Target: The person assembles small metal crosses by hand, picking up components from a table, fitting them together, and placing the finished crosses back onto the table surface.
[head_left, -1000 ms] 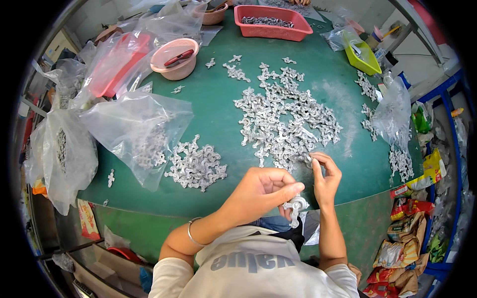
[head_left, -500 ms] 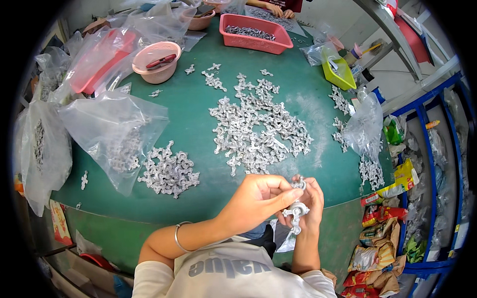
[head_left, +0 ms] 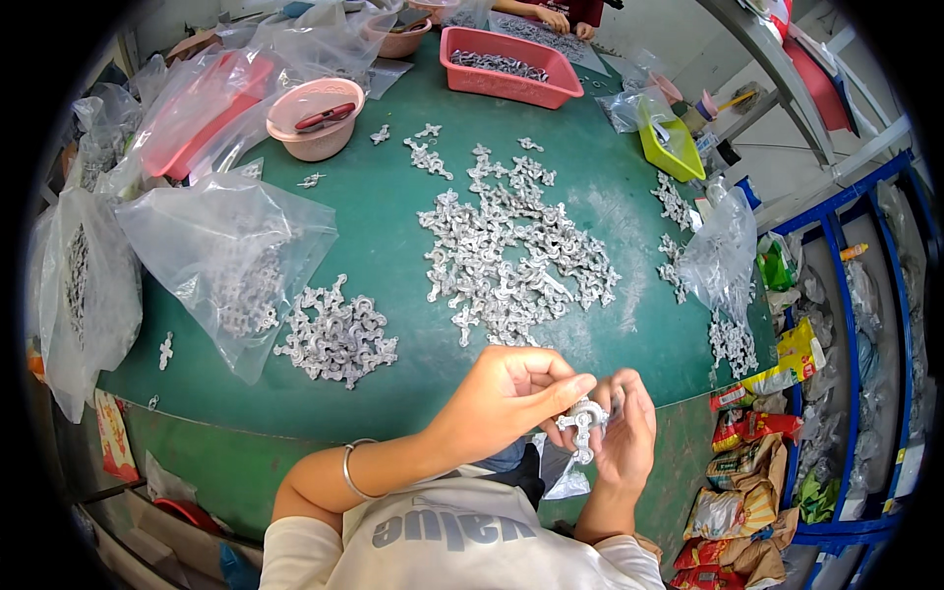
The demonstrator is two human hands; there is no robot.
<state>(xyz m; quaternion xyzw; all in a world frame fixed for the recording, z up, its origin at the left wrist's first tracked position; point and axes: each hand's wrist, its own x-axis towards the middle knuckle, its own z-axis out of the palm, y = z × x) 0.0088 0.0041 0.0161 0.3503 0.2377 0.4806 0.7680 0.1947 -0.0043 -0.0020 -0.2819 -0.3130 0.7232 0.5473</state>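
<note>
My left hand [head_left: 506, 401] is closed in a pinch, thumb on top, on a small grey metal casting [head_left: 582, 423] with rounded lobes. The casting hangs in front of my body, just off the table's near edge. Right beside it is my right hand [head_left: 626, 433], its fingers raised and curled. Motion smears those fingertips, so whether they grip anything cannot be made out. Beyond my hands, a wide heap of like grey castings [head_left: 511, 251] covers the middle of the table. A smaller pile [head_left: 337, 334] lies to the left.
Clear plastic bags [head_left: 231, 261] with castings lie left, and another bag [head_left: 723, 246] right. At the back stand a pink bowl [head_left: 310, 147] holding a red-handled tool, a pink tray [head_left: 511, 87] of parts and a yellow-green bin [head_left: 672, 147]. Across the table are a co-worker's hands [head_left: 565, 25].
My right hand has drawn back slightly to the right, its fingers coming away from the casting's top. A grey ring-like piece seen between the fingertips earlier no longer shows clearly. My left hand stays put.
</note>
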